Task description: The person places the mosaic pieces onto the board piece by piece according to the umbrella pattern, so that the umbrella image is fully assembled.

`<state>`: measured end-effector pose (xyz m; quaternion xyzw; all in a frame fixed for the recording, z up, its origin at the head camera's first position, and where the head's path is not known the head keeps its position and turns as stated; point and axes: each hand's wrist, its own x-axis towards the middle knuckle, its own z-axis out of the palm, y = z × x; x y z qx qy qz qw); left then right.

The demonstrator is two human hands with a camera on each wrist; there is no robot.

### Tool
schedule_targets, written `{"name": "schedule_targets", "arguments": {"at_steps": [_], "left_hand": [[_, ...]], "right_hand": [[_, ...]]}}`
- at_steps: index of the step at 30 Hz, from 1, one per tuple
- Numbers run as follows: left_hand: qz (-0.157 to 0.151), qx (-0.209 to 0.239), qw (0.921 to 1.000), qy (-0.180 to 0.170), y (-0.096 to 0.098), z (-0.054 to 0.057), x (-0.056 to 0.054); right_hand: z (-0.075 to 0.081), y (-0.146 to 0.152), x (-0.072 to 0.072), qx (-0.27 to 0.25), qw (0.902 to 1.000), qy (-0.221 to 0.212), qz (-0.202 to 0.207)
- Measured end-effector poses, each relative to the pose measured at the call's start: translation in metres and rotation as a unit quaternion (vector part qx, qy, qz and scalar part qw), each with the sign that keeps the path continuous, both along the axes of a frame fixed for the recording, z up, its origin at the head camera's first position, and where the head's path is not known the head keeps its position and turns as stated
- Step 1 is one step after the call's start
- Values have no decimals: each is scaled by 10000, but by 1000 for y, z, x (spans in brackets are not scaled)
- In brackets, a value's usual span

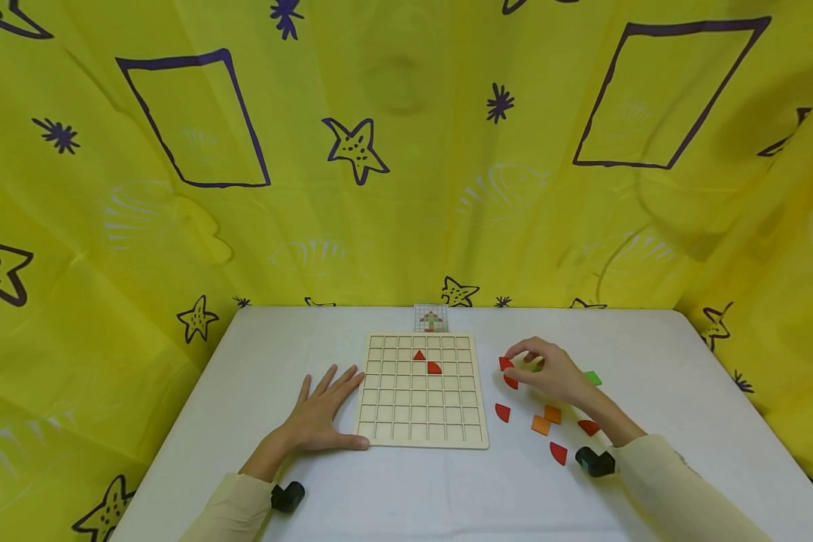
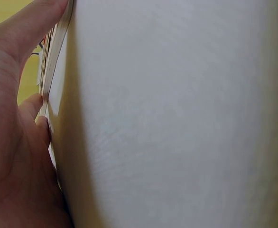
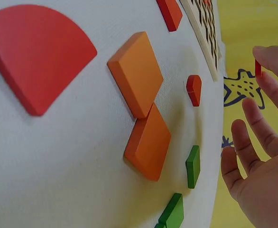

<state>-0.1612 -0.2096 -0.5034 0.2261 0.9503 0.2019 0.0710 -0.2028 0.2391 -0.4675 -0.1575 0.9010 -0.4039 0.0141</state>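
Observation:
My left hand [image 1: 321, 418] lies spread on the table, its fingertips along the left edge of the wooden grid board [image 1: 477, 438] and its thumb at the near left corner. In the left wrist view, the thumb and fingers touch the board's side. A red triangle [image 1: 419, 355] and a red quarter-circle piece [image 1: 434, 367] sit in the board's grid. Right of the board, my right hand [image 1: 552, 370] pinches a small red piece [image 3: 258, 69] between thumb and index finger, raised above the table; it shows edge-on in the right wrist view. The other fingers are loosely bent.
Around the right hand lie loose red quarter-circles [image 1: 503, 412], two orange squares [image 3: 136, 76] touching at a corner, and green pieces [image 3: 193, 166]. A pattern card [image 1: 430, 318] stands behind the board. A yellow curtain [image 1: 406, 226] closes off the table's back and sides.

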Motion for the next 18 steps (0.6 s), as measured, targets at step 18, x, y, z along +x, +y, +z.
{"name": "schedule_targets", "arguments": {"at_steps": [18], "left_hand": [[17, -42, 10000, -18, 0, 0, 0]], "right_hand": [[-7, -45, 4, -272, 9992, -264, 117]]}}
